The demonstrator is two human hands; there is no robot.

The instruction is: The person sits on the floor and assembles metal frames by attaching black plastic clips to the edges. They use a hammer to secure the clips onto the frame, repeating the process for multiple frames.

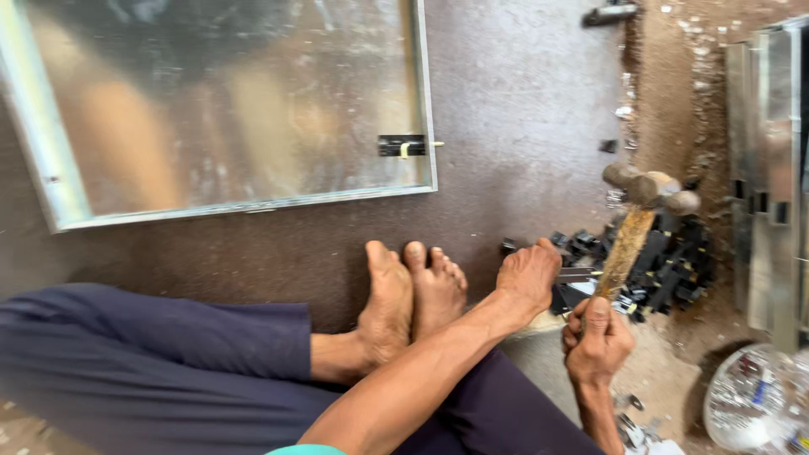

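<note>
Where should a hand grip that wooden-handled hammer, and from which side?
On the lower wooden handle, coming from below at the near end. The hammer stands with its metal head up over the pile of black parts, leaving the shaft's near end free; the right hand is wrapped there now, while the left hand rests beside it.

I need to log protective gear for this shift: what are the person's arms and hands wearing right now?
Nothing shows on either one. The left hand and right hand are bare, with no gloves, rings or watch visible, and both forearms are uncovered as far as the view reaches. A teal sleeve edge shows only at the bottom of the picture. The person also wears dark navy trousers and is barefoot.
</note>
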